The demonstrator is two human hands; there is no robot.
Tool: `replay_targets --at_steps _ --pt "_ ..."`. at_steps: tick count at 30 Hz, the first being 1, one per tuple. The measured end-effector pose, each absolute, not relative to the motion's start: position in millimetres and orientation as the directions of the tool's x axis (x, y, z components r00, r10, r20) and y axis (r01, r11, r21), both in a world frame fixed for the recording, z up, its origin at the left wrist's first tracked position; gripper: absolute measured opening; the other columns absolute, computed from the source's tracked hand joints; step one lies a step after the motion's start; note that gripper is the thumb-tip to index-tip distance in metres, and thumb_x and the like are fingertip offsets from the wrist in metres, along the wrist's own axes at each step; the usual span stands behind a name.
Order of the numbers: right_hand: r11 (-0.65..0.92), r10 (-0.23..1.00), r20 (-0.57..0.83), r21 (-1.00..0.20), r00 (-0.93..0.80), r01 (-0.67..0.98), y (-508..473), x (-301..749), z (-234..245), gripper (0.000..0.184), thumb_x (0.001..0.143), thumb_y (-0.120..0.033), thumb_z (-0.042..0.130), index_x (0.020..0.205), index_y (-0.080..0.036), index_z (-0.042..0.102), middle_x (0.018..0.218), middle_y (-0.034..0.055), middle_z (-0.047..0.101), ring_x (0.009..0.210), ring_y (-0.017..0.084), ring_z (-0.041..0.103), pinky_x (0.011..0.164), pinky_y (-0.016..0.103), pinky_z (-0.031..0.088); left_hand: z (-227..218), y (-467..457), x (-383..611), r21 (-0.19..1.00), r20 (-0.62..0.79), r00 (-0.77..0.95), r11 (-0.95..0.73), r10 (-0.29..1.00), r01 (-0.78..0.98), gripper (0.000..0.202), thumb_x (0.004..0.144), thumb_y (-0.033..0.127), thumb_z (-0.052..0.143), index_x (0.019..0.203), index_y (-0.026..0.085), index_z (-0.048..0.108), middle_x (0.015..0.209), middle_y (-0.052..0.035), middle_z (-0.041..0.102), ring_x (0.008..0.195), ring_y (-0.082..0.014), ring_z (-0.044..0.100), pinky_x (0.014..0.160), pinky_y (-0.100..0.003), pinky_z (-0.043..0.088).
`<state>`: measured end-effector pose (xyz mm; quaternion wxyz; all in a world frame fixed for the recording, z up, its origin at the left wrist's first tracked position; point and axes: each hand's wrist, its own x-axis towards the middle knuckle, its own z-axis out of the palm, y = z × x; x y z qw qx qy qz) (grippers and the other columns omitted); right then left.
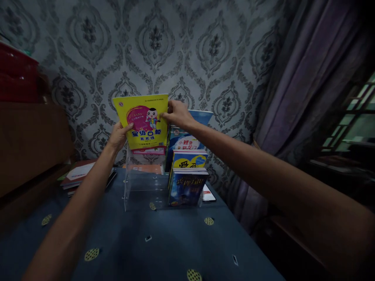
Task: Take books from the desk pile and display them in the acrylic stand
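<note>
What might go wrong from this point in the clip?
The yellow book is held near its side edges by the left hand and right hand, so it might slip if either grip loosens.
The right forearm passes close to the upright books in the clear rack in this view and could brush them.
The phone-like item lies near the table edge; a bump might push it off.
</note>
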<state>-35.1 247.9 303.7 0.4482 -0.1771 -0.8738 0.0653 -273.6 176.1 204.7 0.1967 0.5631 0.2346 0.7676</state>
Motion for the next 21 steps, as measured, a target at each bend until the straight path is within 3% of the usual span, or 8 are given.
replay_targets --at_steps 5,8,12,16,21 --pt "0.937 0.258 0.868 -0.116 -0.425 0.330 251 -32 319 0.046 0.085 -0.024 0.061 0.131 -0.018 0.054 0.116 0.0095 0.066 0.116 0.031 0.060 0.106 0.051 0.046 213 185 -278 0.575 0.784 -0.272 -0.818 0.558 -0.019 0.060 0.059 0.043 0.093 0.107 0.017 0.067 0.109 -0.0114 0.077 0.110 -0.0320 0.070 0.093 -0.041 0.060" --pt "0.943 0.196 0.874 -0.043 -0.446 0.330 260 -36 323 0.049 0.087 -0.020 0.057 0.136 -0.021 0.052 0.129 0.0092 0.062 0.123 0.030 0.056 0.109 0.050 0.043 219 189 -282 0.550 0.800 -0.289 -0.835 0.527 -0.001 0.062 0.060 0.045 0.093 0.108 0.021 0.061 0.115 -0.0099 0.075 0.111 -0.0279 0.070 0.092 -0.037 0.059" --pt "0.911 0.246 0.803 0.000 -0.543 0.413 265 -43 325 0.029 0.091 -0.020 0.052 0.116 -0.018 0.068 0.118 0.0117 0.070 0.118 0.033 0.060 0.107 0.050 0.045 222 191 -282 0.564 0.794 -0.293 -0.826 0.533 0.025 0.063 0.064 0.050 0.091 0.109 0.023 0.057 0.114 -0.0065 0.075 0.101 -0.0216 0.073 0.087 -0.031 0.060" --pt "0.865 0.311 0.771 0.012 -0.556 0.501 258 -41 325 0.028 0.092 -0.019 0.048 0.101 -0.017 0.075 0.105 0.0134 0.074 0.108 0.035 0.066 0.099 0.049 0.049 217 194 -278 0.603 0.777 -0.268 -0.796 0.569 0.057 0.060 0.070 0.056 0.085 0.114 0.021 0.063 0.112 -0.0064 0.076 0.094 -0.0200 0.074 0.081 -0.027 0.061" --pt "0.870 0.286 0.755 0.053 -0.589 0.491 257 -33 333 0.024 0.087 -0.020 0.054 0.093 -0.021 0.078 0.091 0.0101 0.077 0.097 0.032 0.068 0.089 0.042 0.053 217 205 -278 0.674 0.710 -0.312 -0.738 0.632 0.040 0.053 0.077 0.065 0.075 0.100 0.018 0.071 0.089 -0.0062 0.079 0.074 -0.0221 0.075 0.064 -0.029 0.062"
